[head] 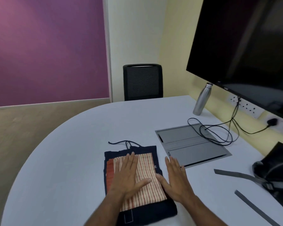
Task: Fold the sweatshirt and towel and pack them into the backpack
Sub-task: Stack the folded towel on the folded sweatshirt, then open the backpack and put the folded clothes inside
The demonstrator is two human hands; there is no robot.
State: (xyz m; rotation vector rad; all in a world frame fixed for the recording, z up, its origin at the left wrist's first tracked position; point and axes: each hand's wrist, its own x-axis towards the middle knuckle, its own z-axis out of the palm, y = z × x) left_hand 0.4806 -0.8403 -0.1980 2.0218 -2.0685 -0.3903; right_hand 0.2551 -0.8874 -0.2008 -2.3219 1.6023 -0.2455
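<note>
Two folded items stacked, both hands flat

One folded striped towel (143, 178) lies on one folded navy sweatshirt (153, 209), stack near the table (64, 152) front edge. One drawstring (121, 142) trails off the sweatshirt's far side. Left hand (127, 175) lies palm-down on the towel, fingers extended, close together, gripping nothing. Right hand (176, 180) is flat just beside the stack's right edge, fingers straight and slightly spread, thumb touching the towel edge. One black backpack (278, 167) sits at the table's right, well apart from the stack, two grey straps (235, 174) lying toward it. Also: one steel bottle (202, 99), one grey cable hatch (191, 144), one monitor (245, 46), one chair (142, 81).
</note>
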